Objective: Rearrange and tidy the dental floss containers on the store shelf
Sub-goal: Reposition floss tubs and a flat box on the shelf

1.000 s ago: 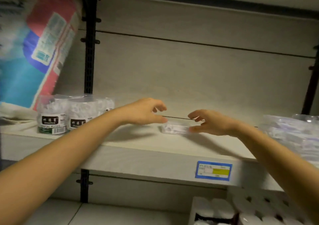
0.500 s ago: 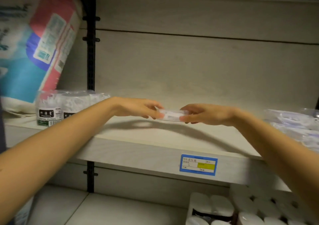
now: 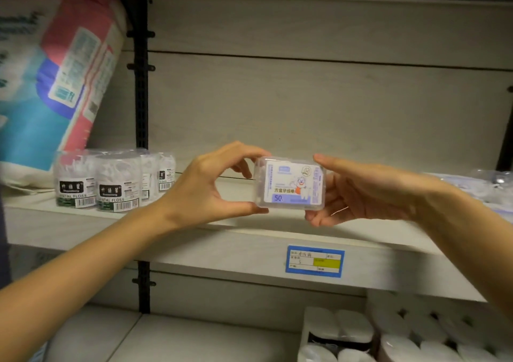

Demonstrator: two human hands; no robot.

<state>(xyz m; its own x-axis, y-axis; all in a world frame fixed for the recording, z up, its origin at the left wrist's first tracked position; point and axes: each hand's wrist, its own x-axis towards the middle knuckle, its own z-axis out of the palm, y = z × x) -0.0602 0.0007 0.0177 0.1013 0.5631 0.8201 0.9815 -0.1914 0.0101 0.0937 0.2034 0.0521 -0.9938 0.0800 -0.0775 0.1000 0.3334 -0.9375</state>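
A clear rectangular floss box (image 3: pixel 290 185) with a white and purple label is held up in front of the shelf (image 3: pixel 194 239), its label facing me. My left hand (image 3: pixel 211 186) pinches its left edge and my right hand (image 3: pixel 361 192) grips its right edge. Several round clear dental floss tubs (image 3: pixel 116 184) with dark labels stand together at the left of the shelf. More clear floss packs (image 3: pixel 488 186) lie at the shelf's right end, partly cut off.
A large blue and pink soft package (image 3: pixel 55 78) leans at the upper left beside a black upright rail (image 3: pixel 142 84). A blue price tag (image 3: pixel 315 260) sits on the shelf's front edge. Wrapped white rolls (image 3: pixel 388 336) fill the lower right.
Both hands took the box from the shelf, raised it and tilted it so the label faces me. The view has moved closer to the shelf.
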